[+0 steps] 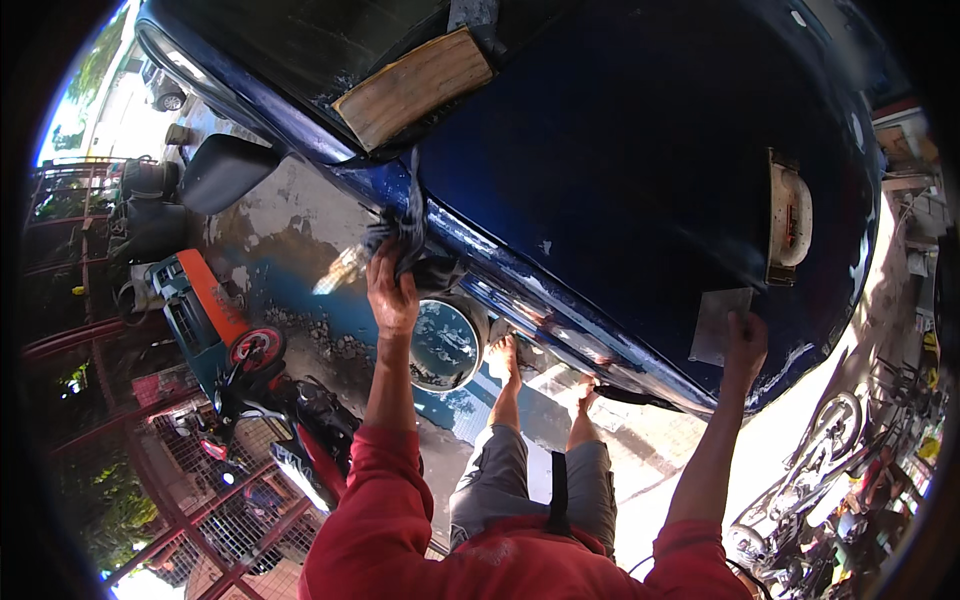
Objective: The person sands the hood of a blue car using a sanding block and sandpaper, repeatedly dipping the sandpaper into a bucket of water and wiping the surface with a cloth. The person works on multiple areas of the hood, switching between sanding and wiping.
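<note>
My left hand (393,292) grips a crumpled dark cloth (402,235) at the scuffed side edge of a dark blue car's hood (600,170). My right hand (743,343) holds a thin grey square sheet (715,322) on the hood near its front corner. Above that, a long pale block (790,215) with a curved top rests on the paint. A wooden board (410,88) lies toward the windscreen. Below my left hand, beside my feet, stands a round bucket (442,343).
The side mirror (225,170) juts out at upper left. A motorbike (305,440) and an orange-and-teal object (205,300) stand by red metal grating (130,430) on the left. Bicycles and clutter (820,450) crowd the right. A parked car (163,90) is far off.
</note>
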